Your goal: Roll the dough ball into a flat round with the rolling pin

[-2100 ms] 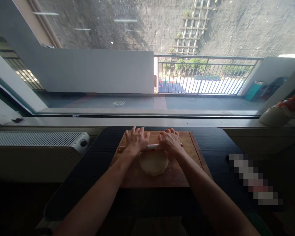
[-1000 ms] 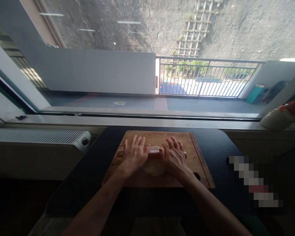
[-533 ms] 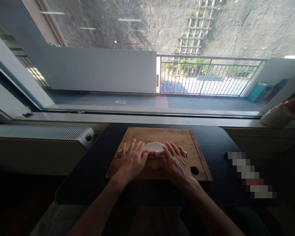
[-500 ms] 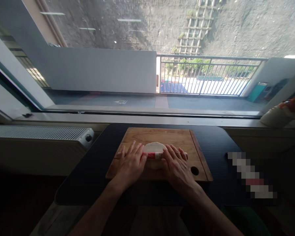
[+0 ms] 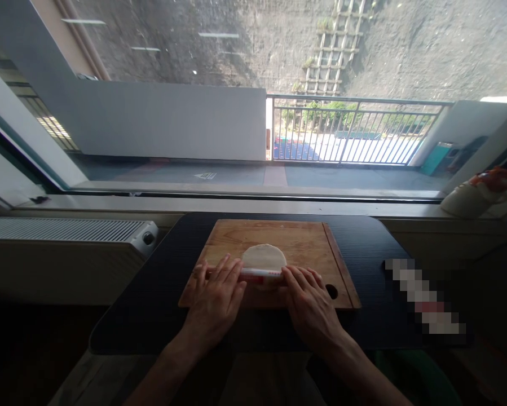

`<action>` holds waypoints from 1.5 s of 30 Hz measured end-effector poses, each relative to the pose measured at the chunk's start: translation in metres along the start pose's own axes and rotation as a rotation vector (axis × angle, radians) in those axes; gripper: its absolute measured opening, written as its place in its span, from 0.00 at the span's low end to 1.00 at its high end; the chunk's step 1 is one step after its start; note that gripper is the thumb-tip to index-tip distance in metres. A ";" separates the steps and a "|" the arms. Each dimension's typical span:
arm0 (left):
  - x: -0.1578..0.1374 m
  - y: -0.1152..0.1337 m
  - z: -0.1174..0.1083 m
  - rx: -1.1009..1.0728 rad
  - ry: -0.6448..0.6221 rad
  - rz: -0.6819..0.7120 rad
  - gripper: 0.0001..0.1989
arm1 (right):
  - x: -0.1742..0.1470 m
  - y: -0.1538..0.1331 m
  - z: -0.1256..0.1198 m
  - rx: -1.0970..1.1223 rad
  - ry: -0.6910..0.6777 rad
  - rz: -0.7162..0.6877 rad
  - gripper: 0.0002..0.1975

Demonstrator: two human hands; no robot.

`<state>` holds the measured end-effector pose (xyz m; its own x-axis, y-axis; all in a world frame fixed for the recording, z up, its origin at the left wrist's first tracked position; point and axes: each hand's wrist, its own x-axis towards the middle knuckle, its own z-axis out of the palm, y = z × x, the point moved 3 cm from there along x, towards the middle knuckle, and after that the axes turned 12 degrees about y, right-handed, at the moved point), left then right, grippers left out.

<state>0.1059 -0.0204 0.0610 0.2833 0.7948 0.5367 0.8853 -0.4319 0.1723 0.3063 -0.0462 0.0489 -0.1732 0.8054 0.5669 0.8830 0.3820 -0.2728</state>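
A round, flat dough sheet (image 5: 264, 257), pale and thin, lies on a wooden cutting board (image 5: 274, 230). Across its near part runs a rolling pin (image 5: 261, 274), its middle wrapped in a red and white printed label. My left hand (image 5: 217, 296) grips the pin's left part, fingers pointing forward over it. On the right part sits my right hand (image 5: 310, 293), its fingers bent over the pin and the thumb side near the label. Both hands hide the pin's ends, and the near edge of the dough is hard to see behind the pin.
The board rests on a dark table (image 5: 151, 293) by a large window. A radiator (image 5: 67, 231) stands at the left. Near the table's right edge lies a pixelated item (image 5: 422, 296). A pale pot (image 5: 468, 197) stands on the windowsill (image 5: 194, 204), and the board has a hole (image 5: 331, 291).
Both hands have drawn the rolling pin toward me, and more of the dough's far part shows. The pin has turned, so its label shows more white. The whole view has shifted slightly.
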 end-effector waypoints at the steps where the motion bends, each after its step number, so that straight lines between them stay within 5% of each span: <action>1: -0.002 0.003 -0.009 -0.057 0.018 0.015 0.21 | -0.002 0.005 -0.002 0.016 -0.032 0.007 0.19; 6: 0.019 0.019 -0.041 -0.339 0.268 -0.069 0.15 | 0.025 0.038 -0.006 0.001 -0.032 0.122 0.15; 13: 0.060 0.010 0.015 -0.429 0.170 -0.231 0.14 | 0.049 0.023 -0.005 -0.058 -0.071 -0.002 0.13; 17: 0.067 -0.007 0.032 -0.332 0.155 -0.313 0.15 | 0.043 0.040 0.003 -0.045 -0.163 0.050 0.11; 22: 0.086 -0.005 0.049 -0.154 -0.110 -0.237 0.15 | 0.043 0.081 0.007 -0.166 -0.090 0.216 0.14; 28: 0.112 0.004 0.061 0.007 -0.301 -0.194 0.22 | 0.041 0.084 0.007 -0.247 -0.038 0.223 0.14; 35: 0.129 -0.012 0.068 -0.350 -0.553 -0.215 0.26 | 0.040 0.081 0.007 -0.254 -0.018 0.219 0.15; 45: 0.132 -0.003 0.068 -0.506 -0.774 -0.132 0.17 | 0.040 0.080 0.009 -0.297 0.012 0.226 0.15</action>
<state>0.1654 0.1146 0.0754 0.5197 0.8349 -0.1814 0.7133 -0.3071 0.6300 0.3659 0.0211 0.0425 0.0439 0.8484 0.5276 0.9867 0.0459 -0.1559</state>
